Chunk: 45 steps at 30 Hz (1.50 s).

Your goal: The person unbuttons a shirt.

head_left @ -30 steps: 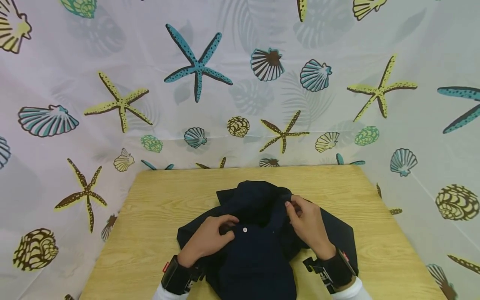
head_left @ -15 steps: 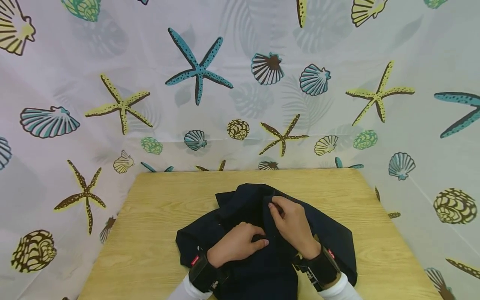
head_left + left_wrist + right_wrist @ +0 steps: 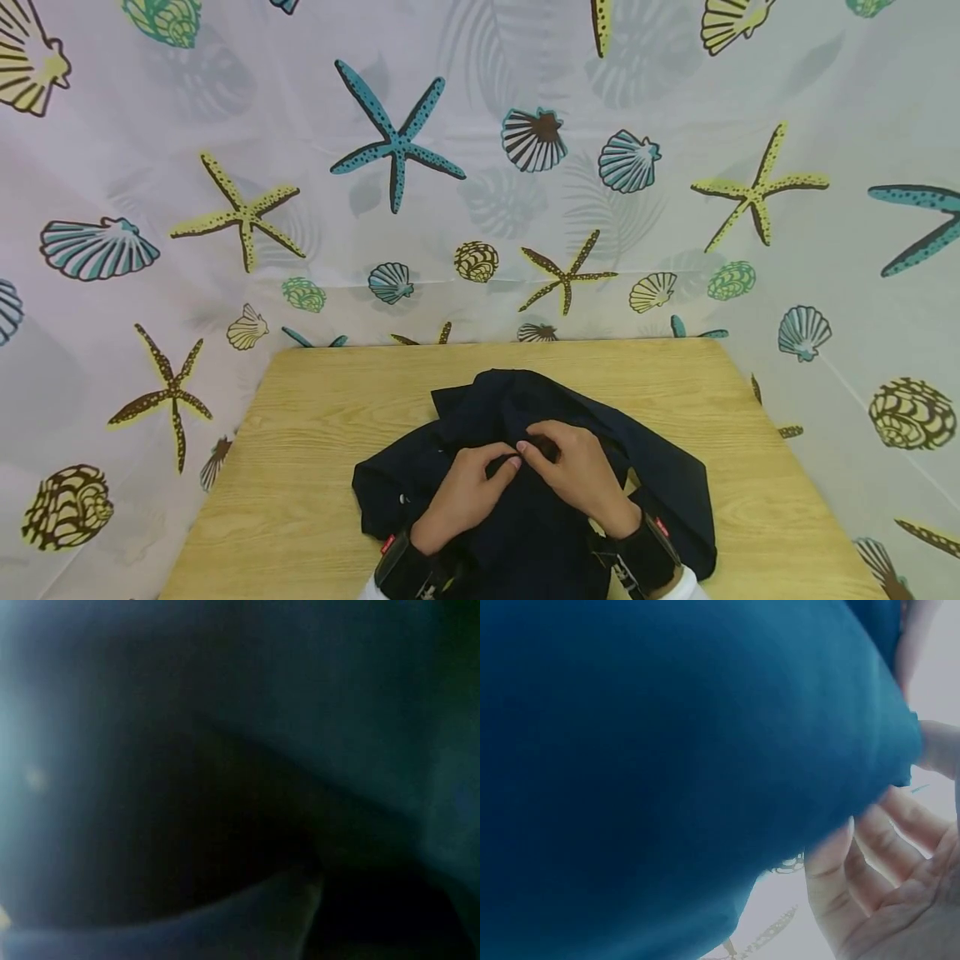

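Observation:
A dark navy shirt (image 3: 652,483) with small white buttons lies bunched on the wooden table. Over its middle, my left hand (image 3: 468,496) pinches the front edge between thumb and forefinger. Right beside it, my right hand (image 3: 581,467) also pinches this edge, the fingertips of both hands almost meeting. One white button (image 3: 402,499) shows on the part folded out to the left. In the right wrist view the raised cloth (image 3: 705,750) fills most of the picture, with fingers (image 3: 829,877) along its edge. The left wrist view is dark and blurred, mostly cloth (image 3: 360,697).
The wooden table (image 3: 322,400) shows bare wood around the shirt on the left, right and back. A white curtain (image 3: 480,192) printed with starfish and shells hangs behind the table and along both sides. Black camera straps (image 3: 408,567) sit on the wrists.
My left hand has moved right, from the left front panel to the middle. My right hand has come left and toward me with the other edge. Both hands now pinch the shirt close together.

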Each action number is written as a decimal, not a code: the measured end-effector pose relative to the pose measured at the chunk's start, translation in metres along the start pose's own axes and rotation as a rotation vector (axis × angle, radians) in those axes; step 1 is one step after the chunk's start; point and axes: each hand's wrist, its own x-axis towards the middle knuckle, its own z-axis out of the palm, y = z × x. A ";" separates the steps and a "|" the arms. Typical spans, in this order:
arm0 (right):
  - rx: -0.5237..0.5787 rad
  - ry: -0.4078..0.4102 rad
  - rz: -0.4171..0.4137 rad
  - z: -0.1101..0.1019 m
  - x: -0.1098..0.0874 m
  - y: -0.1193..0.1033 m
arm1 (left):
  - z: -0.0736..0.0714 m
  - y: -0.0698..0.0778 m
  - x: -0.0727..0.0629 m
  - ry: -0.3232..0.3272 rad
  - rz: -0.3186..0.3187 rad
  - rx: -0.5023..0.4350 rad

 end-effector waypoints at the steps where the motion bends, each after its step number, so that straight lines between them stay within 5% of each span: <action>1: 0.018 -0.008 0.008 0.000 -0.001 0.000 | 0.000 -0.001 -0.001 0.034 -0.005 -0.006; 7: 0.141 -0.048 0.014 0.002 -0.009 -0.003 | -0.002 -0.003 -0.006 0.202 -0.041 -0.009; 12: -0.015 0.085 -0.120 0.010 -0.013 -0.009 | 0.001 0.004 -0.012 0.274 -0.060 0.075; 17: -0.179 0.183 -0.220 0.018 -0.012 -0.014 | 0.005 0.011 -0.009 0.255 -0.080 0.118; 23: -0.221 0.175 -0.250 0.020 -0.012 -0.014 | 0.009 0.012 -0.007 0.266 -0.071 0.135; 30: -0.408 0.172 -0.237 0.021 -0.010 -0.014 | 0.015 0.012 -0.007 0.291 -0.014 0.179; 37: -0.360 0.208 -0.240 0.024 -0.011 -0.011 | 0.016 0.017 -0.007 0.292 -0.132 0.232; 45: -0.234 0.188 -0.306 0.023 -0.012 -0.011 | 0.010 0.011 -0.007 0.288 -0.035 0.203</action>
